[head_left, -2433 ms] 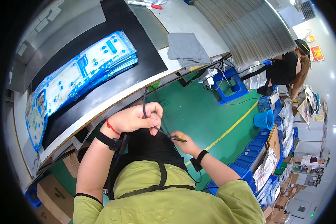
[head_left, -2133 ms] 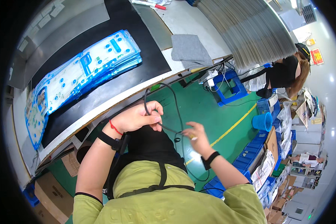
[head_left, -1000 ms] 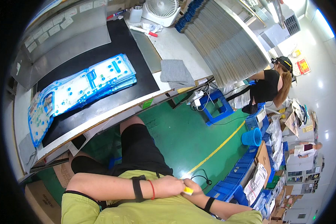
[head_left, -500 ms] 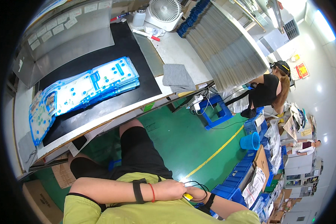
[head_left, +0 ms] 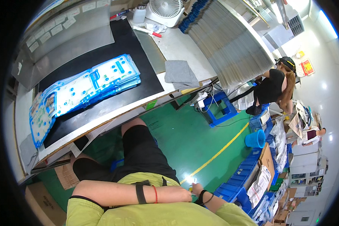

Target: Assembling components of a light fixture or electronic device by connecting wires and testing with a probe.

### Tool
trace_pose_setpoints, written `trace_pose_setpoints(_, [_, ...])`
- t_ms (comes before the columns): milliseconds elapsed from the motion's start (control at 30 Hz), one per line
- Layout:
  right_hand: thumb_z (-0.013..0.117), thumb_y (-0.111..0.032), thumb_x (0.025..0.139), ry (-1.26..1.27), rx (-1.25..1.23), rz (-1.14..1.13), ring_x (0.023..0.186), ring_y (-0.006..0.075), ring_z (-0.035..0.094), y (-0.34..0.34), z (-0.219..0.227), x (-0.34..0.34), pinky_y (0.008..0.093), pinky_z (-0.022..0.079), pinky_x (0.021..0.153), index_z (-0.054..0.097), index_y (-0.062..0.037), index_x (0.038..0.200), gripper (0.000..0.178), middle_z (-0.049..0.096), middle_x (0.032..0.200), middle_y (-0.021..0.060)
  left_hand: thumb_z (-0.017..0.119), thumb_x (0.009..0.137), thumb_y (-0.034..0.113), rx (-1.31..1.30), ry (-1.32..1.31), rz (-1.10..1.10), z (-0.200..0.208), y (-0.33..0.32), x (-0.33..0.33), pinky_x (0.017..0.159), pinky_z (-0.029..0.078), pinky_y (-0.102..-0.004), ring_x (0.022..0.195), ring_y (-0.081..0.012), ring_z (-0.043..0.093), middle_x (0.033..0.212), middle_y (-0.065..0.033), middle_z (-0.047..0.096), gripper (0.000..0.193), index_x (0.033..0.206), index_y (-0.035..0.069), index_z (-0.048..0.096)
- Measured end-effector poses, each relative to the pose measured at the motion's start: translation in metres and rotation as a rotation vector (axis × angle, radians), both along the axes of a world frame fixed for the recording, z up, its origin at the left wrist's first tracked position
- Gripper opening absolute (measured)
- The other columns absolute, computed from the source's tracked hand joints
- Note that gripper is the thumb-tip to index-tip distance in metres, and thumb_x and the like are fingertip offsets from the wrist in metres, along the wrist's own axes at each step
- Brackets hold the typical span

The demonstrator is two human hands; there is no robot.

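Note:
Close to my body, my left hand (head_left: pixel 181 195) is curled closed. What it holds, if anything, is hidden behind the hand. My right hand (head_left: pixel 198 189) is beside it, fingers pinched together at a small yellowish piece too small to name. A black band (head_left: pixel 141 193) and a red string bracelet (head_left: pixel 154 193) are on my left forearm. A black cord (head_left: pixel 204 197) loops round my right wrist. On the bench, away from both hands, lies a stack of flat white panels with blue edges and blue dots (head_left: pixel 83 88).
The black mat (head_left: pixel 150 81) covers part of the bench, near a grey cloth (head_left: pixel 180 74), a red-capped marker (head_left: pixel 148 31) and a white fan (head_left: pixel 165 13). A tall stack of thin sheets (head_left: pixel 229 41) stands at right. Blue bins (head_left: pixel 237 177) line the floor; a co-worker (head_left: pixel 273 86) is beyond.
My right hand has moved slightly right and up, away from the left. The black cable and yellow tag seen between them earlier are now mostly out of sight. The bench things stay put.

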State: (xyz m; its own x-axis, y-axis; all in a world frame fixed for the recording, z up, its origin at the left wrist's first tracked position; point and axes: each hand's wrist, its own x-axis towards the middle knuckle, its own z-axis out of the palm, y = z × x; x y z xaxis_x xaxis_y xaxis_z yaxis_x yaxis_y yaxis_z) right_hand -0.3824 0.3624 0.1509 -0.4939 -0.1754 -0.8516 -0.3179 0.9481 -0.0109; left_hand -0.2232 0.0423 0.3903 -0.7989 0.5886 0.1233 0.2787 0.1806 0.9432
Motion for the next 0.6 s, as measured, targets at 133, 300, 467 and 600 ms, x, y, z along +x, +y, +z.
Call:
trace_pose_setpoints(133, [0.050,-0.035,0.099,0.123,-0.011,-0.877,0.065,0.0282,0.067,0.005,-0.020,-0.005,0.0419,0.054,0.057,0.063,-0.0011,0.098,0.036,0.066,0.076,0.0187,0.052,0.087,0.013,-0.058,0.014,-0.052,-0.003,-0.003,0.002,0.073,0.050,-0.0418,0.085,-0.0342,0.062,0.086,-0.0165,0.061,0.014,0.085,0.000,0.057])
trace_pose_setpoints(300, [0.053,-0.029,0.096,0.026,-0.302,0.034,0.080,0.0359,0.066,-0.016,0.017,0.033,0.0462,0.053,0.072,0.057,0.0022,0.112,0.036,0.065,0.086,0.0225,0.052,0.083,0.013,-0.128,-0.030,0.133,-0.015,-0.011,0.003,0.071,0.050,-0.0443,0.079,-0.0358,0.061,0.084,-0.0164,0.062,0.015,0.086,0.001,0.061])
trace_pose_setpoints(467, [0.054,-0.019,0.090,-0.150,-0.301,1.009,0.106,0.0345,0.061,-0.012,0.138,0.008,0.0446,0.050,0.084,0.050,0.0082,0.124,0.044,0.060,0.114,0.0288,0.054,0.081,0.012,-0.202,-0.081,0.297,-0.012,-0.024,0.012,0.068,0.050,-0.0448,0.075,-0.0353,0.062,0.081,-0.0163,0.062,0.015,0.082,0.000,0.063])
trace_pose_setpoints(600, [0.049,-0.015,0.090,-0.745,-0.068,0.764,0.107,0.0259,0.061,-0.057,0.224,-0.031,0.0369,0.048,0.092,0.062,-0.0020,0.119,0.034,0.064,0.117,0.0161,0.057,0.081,0.015,-0.138,-0.102,0.297,0.003,-0.023,0.006,0.067,0.050,-0.0443,0.072,-0.0362,0.063,0.077,-0.0177,0.063,0.017,0.078,-0.001,0.064])
